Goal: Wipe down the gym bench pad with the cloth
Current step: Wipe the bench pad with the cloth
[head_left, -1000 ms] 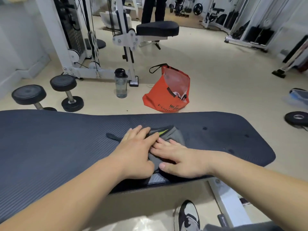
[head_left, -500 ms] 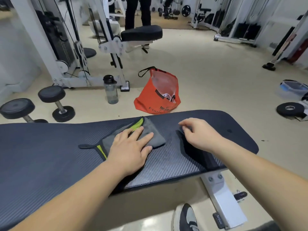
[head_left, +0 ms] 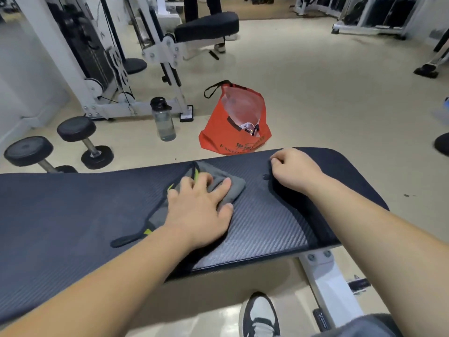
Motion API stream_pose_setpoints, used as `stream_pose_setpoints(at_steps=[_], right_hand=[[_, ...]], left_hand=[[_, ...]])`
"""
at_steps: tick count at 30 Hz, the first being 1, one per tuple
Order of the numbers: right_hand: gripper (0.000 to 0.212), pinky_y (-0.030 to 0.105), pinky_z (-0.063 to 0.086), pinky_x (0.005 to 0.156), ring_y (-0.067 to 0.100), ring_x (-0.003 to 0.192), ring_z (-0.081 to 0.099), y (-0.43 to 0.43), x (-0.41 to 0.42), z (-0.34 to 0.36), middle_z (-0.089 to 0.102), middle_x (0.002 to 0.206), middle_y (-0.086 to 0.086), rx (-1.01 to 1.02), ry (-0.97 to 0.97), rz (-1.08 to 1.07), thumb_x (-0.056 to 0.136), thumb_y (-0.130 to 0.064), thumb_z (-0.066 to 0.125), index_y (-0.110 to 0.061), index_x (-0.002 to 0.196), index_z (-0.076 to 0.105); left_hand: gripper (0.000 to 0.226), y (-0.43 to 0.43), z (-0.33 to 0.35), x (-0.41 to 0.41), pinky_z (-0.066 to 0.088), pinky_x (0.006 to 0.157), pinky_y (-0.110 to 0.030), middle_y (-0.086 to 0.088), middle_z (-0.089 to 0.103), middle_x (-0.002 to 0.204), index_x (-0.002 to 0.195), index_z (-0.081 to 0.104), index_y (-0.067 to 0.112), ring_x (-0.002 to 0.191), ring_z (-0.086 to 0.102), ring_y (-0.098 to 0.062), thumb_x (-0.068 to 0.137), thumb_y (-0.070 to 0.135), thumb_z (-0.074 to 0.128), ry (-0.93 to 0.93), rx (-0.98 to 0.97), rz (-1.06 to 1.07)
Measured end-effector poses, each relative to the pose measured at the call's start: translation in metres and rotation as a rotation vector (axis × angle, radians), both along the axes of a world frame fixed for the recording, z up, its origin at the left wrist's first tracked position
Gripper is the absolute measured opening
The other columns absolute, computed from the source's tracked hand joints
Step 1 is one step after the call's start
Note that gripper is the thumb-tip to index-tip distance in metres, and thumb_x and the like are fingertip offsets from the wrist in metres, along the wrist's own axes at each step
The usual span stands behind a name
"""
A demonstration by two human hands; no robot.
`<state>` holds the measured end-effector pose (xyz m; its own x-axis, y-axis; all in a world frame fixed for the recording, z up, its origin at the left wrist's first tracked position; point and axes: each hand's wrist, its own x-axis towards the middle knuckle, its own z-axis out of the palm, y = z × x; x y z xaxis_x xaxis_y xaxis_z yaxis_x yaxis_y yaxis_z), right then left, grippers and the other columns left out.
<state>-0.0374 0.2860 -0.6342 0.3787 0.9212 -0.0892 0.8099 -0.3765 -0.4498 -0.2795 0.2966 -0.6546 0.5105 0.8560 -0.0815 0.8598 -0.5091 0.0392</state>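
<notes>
The bench pad (head_left: pixel 73 215) runs across the middle of the frame from the left edge to a rounded end at the right. It is dark, with a fine woven texture. The grey cloth (head_left: pixel 237 184), trimmed in bright yellow-green, lies on it just left of centre, with a dark loop trailing toward the lower left.

The left hand (head_left: pixel 199 210) lies flat on top of the cloth, fingers spread wide and straight, palm down, covering most of it. The right hand (head_left: pixel 295 170) rests on the pad to the right of the cloth, clear of it and close to the pad's far edge. Its fingers are curled into a loose fist. They seem to hold nothing, though the tips are tucked under and hard to see.

On the floor beyond the pad, an orange bag (head_left: pixel 233 125) stands open at centre, with a clear water bottle (head_left: pixel 164 120) to its left. Two black dumbbells (head_left: pixel 85 139) lie at the left edge. A white cable machine (head_left: pixel 104 69) fills the upper left. At the bottom, a black-and-white shoe (head_left: pixel 258 314) shows beside the bench's white frame (head_left: pixel 328 276).
</notes>
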Motion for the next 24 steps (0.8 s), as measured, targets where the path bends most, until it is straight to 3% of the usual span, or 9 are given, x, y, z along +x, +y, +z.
stream_pose_setpoints(at_steps=[4,6,9,11,14,16,20,22,24], right_hand=[[0.036,0.045,0.049,0.101,0.028,0.128,0.051,0.001,0.006,-0.006,0.063,0.128,-0.002,-0.037,-0.044,0.038,0.103,-0.031,0.040,-0.023,0.107,0.075],[0.041,0.046,0.047,0.100,0.028,0.123,0.048,0.001,0.009,-0.007,0.060,0.117,-0.003,-0.050,-0.036,0.053,0.107,-0.039,0.035,-0.024,0.088,0.068],[0.046,0.045,0.048,0.079,0.027,0.090,0.055,-0.004,0.013,-0.009,0.054,0.080,-0.004,0.034,0.041,0.042,0.106,-0.041,0.036,-0.017,0.067,0.047],[0.039,0.043,0.050,0.079,0.030,0.085,0.060,-0.010,0.019,-0.009,0.064,0.081,0.003,0.113,0.097,0.011,0.104,-0.035,0.042,-0.012,0.076,0.058],[0.032,0.044,0.050,0.103,0.026,0.121,0.060,-0.018,0.028,-0.008,0.072,0.124,0.002,0.110,0.012,0.055,0.100,-0.026,0.048,-0.019,0.114,0.076],[0.035,0.045,0.045,0.110,0.024,0.132,0.052,-0.024,0.033,-0.012,0.065,0.134,0.000,0.040,-0.066,0.145,0.100,-0.024,0.048,-0.022,0.124,0.074],[0.033,0.042,0.044,0.112,0.019,0.132,0.051,-0.028,0.036,-0.009,0.064,0.132,-0.006,0.137,-0.072,0.196,0.102,-0.024,0.051,-0.022,0.127,0.073],[0.034,0.041,0.045,0.110,0.017,0.131,0.052,-0.032,0.038,-0.007,0.065,0.131,-0.009,0.185,-0.061,0.197,0.102,-0.026,0.052,-0.022,0.130,0.070],[0.036,0.041,0.046,0.110,0.016,0.132,0.053,-0.039,0.049,-0.007,0.064,0.133,-0.009,0.195,-0.052,0.153,0.102,-0.029,0.052,-0.022,0.134,0.067]], left_hand=[[0.061,-0.008,-0.003,-0.018,0.041,0.097,-0.044,0.010,0.037,0.141,0.153,0.023,0.055,0.116,0.038,-0.025,0.093,0.068,0.023,-0.074,0.003,-0.316],[0.058,0.024,-0.004,-0.021,0.044,0.098,-0.044,0.007,0.038,0.143,0.151,0.026,0.055,0.117,0.040,-0.028,0.095,0.066,0.025,-0.037,0.020,-0.155],[0.057,0.033,-0.004,-0.004,0.040,0.103,-0.051,0.001,0.036,0.147,0.152,0.027,0.051,0.125,0.036,-0.032,0.096,0.063,0.029,-0.012,0.001,0.159],[0.060,0.006,-0.005,0.006,0.041,0.102,-0.051,0.000,0.036,0.144,0.153,0.025,0.049,0.123,0.036,-0.032,0.094,0.062,0.027,-0.008,0.048,0.043],[0.062,-0.024,-0.001,-0.011,0.045,0.095,-0.043,0.009,0.038,0.136,0.154,0.023,0.051,0.112,0.039,-0.024,0.093,0.065,0.022,-0.072,0.005,-0.282],[0.063,0.000,0.000,-0.018,0.049,0.094,-0.042,0.012,0.037,0.133,0.154,0.024,0.053,0.111,0.039,-0.022,0.092,0.066,0.018,-0.089,-0.026,-0.256],[0.057,0.038,-0.001,0.010,0.048,0.099,-0.048,0.001,0.037,0.140,0.153,0.029,0.047,0.123,0.036,-0.030,0.097,0.059,0.031,-0.080,-0.016,0.141],[0.057,0.021,-0.002,0.029,0.045,0.099,-0.048,-0.003,0.036,0.141,0.154,0.026,0.042,0.125,0.035,-0.032,0.098,0.056,0.031,-0.050,0.032,0.086],[0.058,0.004,-0.001,0.034,0.048,0.098,-0.046,0.000,0.036,0.138,0.154,0.023,0.043,0.121,0.037,-0.029,0.098,0.057,0.028,-0.067,0.034,-0.128]])
